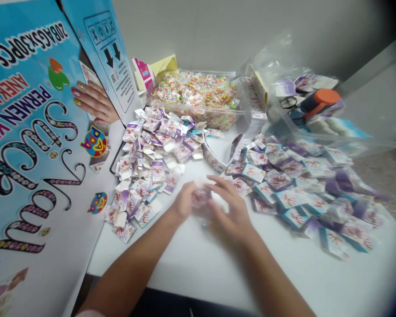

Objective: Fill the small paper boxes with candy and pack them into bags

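My left hand [184,203] and my right hand [229,211] meet over the white table [284,281], and both close around 1 small packet [200,197] held between them; it is blurred, so I cannot tell more than its pinkish look. My left fingers curl onto its left side, and my right fingers [218,184] arch over its top and right side.

Taking that packet as the mark: just behind it and to the left lies a heap of small open boxes [152,149], purple and white, many with flaps up. To its right spreads a second heap of flat boxes [303,185], reaching well out toward the table's right edge. Farther behind it stands a clear tub of colourful candy [198,94]. Behind it and to the right, a clear plastic bag [303,101] holds an orange-topped item [321,99]. Well to its left leans a big blue printed carton [29,145], with a painted-nail hand pictured on it.
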`<control>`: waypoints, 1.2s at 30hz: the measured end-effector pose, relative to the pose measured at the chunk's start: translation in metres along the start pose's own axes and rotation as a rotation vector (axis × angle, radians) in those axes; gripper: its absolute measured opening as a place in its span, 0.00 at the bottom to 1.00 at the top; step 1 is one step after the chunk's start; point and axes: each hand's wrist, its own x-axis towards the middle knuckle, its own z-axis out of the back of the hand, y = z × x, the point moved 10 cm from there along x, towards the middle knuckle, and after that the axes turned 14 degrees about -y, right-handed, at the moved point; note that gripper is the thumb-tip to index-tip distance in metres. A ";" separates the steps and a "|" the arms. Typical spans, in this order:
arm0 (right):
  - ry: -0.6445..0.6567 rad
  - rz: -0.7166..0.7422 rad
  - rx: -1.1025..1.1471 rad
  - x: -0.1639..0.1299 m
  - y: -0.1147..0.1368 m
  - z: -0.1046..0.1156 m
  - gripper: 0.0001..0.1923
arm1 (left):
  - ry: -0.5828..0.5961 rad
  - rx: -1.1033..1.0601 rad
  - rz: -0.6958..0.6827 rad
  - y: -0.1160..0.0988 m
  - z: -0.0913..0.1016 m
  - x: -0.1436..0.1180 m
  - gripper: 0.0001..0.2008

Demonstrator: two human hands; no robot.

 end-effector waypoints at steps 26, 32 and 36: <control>-0.211 -0.607 0.369 -0.013 -0.050 -0.003 0.06 | 0.062 0.212 -0.064 0.017 -0.009 -0.008 0.39; -0.137 -0.812 0.500 -0.028 -0.060 -0.022 0.10 | 0.069 0.270 -0.077 0.014 -0.010 -0.008 0.40; -0.199 -0.880 0.514 -0.031 -0.065 -0.021 0.11 | 0.052 0.290 -0.159 0.008 -0.007 -0.005 0.41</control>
